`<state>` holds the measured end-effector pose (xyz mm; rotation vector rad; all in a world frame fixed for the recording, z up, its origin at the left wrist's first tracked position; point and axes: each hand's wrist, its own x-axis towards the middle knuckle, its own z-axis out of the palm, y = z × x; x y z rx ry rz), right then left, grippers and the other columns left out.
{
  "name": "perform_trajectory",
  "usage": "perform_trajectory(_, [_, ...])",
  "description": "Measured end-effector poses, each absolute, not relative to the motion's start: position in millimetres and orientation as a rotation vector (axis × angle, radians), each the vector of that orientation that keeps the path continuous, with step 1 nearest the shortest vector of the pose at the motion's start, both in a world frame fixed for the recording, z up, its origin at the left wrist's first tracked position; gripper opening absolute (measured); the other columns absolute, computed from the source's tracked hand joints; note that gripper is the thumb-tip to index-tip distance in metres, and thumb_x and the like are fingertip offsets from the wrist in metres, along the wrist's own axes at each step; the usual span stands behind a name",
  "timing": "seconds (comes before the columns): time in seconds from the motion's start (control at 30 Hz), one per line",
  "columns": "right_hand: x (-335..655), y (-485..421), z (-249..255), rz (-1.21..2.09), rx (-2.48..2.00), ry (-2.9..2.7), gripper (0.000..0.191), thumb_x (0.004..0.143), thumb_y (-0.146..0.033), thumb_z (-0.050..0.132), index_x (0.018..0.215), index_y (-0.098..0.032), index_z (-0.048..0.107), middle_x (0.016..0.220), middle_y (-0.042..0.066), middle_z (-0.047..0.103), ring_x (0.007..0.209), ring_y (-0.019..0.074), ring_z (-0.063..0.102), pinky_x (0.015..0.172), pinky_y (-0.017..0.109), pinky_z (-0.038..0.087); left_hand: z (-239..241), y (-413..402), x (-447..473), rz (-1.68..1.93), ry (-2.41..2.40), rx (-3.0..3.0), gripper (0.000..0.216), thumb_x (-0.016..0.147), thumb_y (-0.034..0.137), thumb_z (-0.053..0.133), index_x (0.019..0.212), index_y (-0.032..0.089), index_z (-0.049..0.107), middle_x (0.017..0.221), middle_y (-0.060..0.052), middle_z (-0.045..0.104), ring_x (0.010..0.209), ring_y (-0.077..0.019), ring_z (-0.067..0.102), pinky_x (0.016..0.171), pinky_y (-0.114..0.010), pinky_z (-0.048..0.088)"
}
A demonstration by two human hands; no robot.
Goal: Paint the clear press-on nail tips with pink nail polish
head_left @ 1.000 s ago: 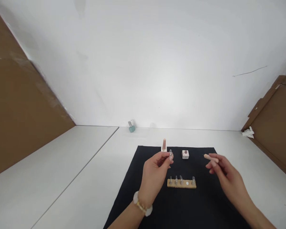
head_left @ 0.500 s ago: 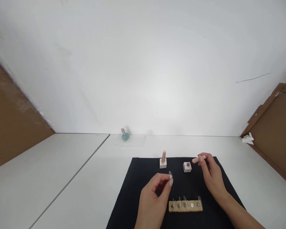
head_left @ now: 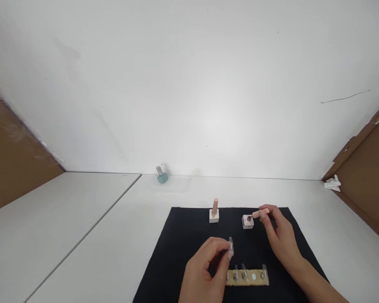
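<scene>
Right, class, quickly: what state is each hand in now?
Left hand: closed, holding a clear plastic nail tip.
Right hand: closed, holding a slim pink cylindrical brush cap beside the uncapped square white bottle.

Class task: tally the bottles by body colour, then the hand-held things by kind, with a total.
White bottles: 2
Teal bottles: 1
Brush caps in the right hand: 1
Clear tips in the left hand: 1
Total: 5
</scene>
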<state>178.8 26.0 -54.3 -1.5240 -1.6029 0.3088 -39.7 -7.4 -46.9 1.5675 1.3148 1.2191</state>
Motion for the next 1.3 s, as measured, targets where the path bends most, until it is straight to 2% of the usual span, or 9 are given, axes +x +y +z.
perform_trajectory(0.13, [179.3, 27.0, -55.0, 0.310, -1.513, -1.650, 0.025, 0.105, -0.044, 0.047, 0.105, -0.026, 0.064, 0.085, 0.003, 0.079, 0.074, 0.0221, 0.076, 0.065, 0.030, 0.059, -49.0, -5.4, -41.9, 1.178, 1.265, 1.640, 0.020, 0.091, 0.027, 0.061, 0.082, 0.025, 0.078, 0.081, -0.002, 0.076, 0.070, -0.0189, 0.072, 0.064, -0.023, 0.058])
perform_trajectory(0.33, [178.0, 27.2, -56.3, 0.303, -1.489, -1.739, 0.021, 0.103, -0.040, 0.051, 0.106, -0.026, 0.066, 0.097, 0.004, 0.078, 0.086, 0.0237, 0.076, 0.077, 0.033, 0.059, -50.9, -5.0, -43.3, 1.164, 1.255, 1.677, 0.021, 0.093, 0.024, 0.061, 0.086, 0.025, 0.080, 0.083, -0.001, 0.077, 0.072, -0.0182, 0.073, 0.065, -0.022, 0.058])
perform_trajectory(0.6, [178.0, 26.3, -55.7, 0.298, -1.481, -1.792, 0.021, 0.106, -0.036, 0.047, 0.108, -0.027, 0.066, 0.101, 0.005, 0.076, 0.091, 0.0238, 0.074, 0.079, 0.034, 0.057, -49.7, -9.8, -41.2, 1.173, 1.136, 1.721, 0.024, 0.094, 0.017, 0.061, 0.094, 0.027, 0.083, 0.090, -0.002, 0.078, 0.078, -0.0175, 0.075, 0.067, -0.020, 0.058])
perform_trajectory(0.8, [176.8, 31.8, -56.7, 0.289, -1.453, -1.795, 0.018, 0.104, -0.036, 0.049, 0.105, -0.027, 0.065, 0.098, 0.004, 0.074, 0.085, 0.0226, 0.072, 0.076, 0.033, 0.055, -52.9, -15.8, -39.0, 1.208, 1.059, 1.813, 0.027, 0.096, 0.013, 0.058, 0.094, 0.025, 0.082, 0.108, -0.007, 0.081, 0.096, -0.0202, 0.078, 0.084, -0.023, 0.061])
perform_trajectory(0.97, [179.6, 30.6, -53.5, 0.289, -1.448, -1.686, 0.027, 0.106, -0.041, 0.047, 0.097, -0.025, 0.066, 0.096, 0.004, 0.074, 0.087, 0.0225, 0.071, 0.079, 0.033, 0.055, -56.7, -16.6, -38.3, 1.297, 0.938, 1.940, 0.029, 0.096, 0.006, 0.056, 0.100, 0.024, 0.079, 0.101, -0.005, 0.081, 0.092, -0.0177, 0.079, 0.081, -0.021, 0.062])
perform_trajectory(1.07, [181.4, 20.9, -38.8, 0.239, -1.468, -1.551, 0.031, 0.107, -0.045, 0.044, 0.100, -0.024, 0.067, 0.098, 0.005, 0.073, 0.087, 0.0222, 0.069, 0.082, 0.034, 0.054, -54.4, -17.3, -38.7, 1.335, 0.898, 1.966, 0.030, 0.095, 0.003, 0.056, 0.102, 0.023, 0.077, 0.102, -0.005, 0.081, 0.091, -0.0166, 0.078, 0.080, -0.020, 0.061])
perform_trajectory(1.17, [175.9, 3.8, -18.0, 0.235, -1.466, -1.440, 0.031, 0.107, -0.047, 0.047, 0.102, -0.025, 0.067, 0.077, 0.000, 0.066, 0.072, 0.0191, 0.065, 0.069, 0.028, 0.053, -47.2, -18.7, -39.9, 1.319, 0.932, 1.880, 0.025, 0.095, 0.006, 0.060, 0.099, 0.023, 0.077, 0.098, -0.003, 0.080, 0.086, -0.0158, 0.077, 0.075, -0.018, 0.060])
perform_trajectory(1.3, [156.3, -22.6, 1.1, 0.567, -1.302, -1.380, 0.034, 0.105, -0.049, 0.051, 0.088, -0.025, 0.067, 0.059, -0.005, 0.056, 0.055, 0.0143, 0.057, 0.059, 0.023, 0.050, -38.4, -19.6, -42.8, 1.255, 0.976, 1.708, 0.018, 0.095, 0.011, 0.064, 0.091, 0.024, 0.077, 0.090, 0.000, 0.077, 0.078, -0.0150, 0.074, 0.071, -0.020, 0.059])
